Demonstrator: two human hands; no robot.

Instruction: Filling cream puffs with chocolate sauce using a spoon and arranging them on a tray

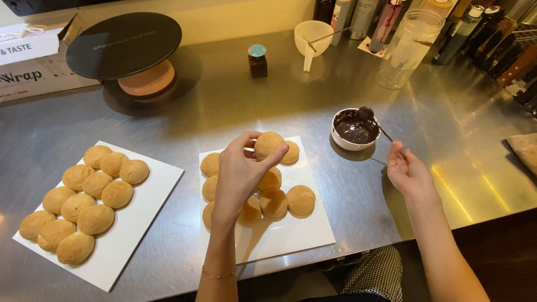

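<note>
My left hand [239,173] pinches a round golden biscuit [268,144] above the middle white rectangular plate [291,237], which carries several more of the same biscuits. My right hand [408,170] grips the thin handle of a spoon [372,118]. The spoon's bowl rests on the rim of a small white bowl of dark chocolate [354,130], just right of the plate.
A second white plate [142,215] with several biscuits lies at the left. At the back stand a black turntable [124,45], a small brown jar [257,60], a white cup [313,36], a clear glass jar [409,47], bottles and a cardboard box [31,61]. A cloth [524,151] lies at right.
</note>
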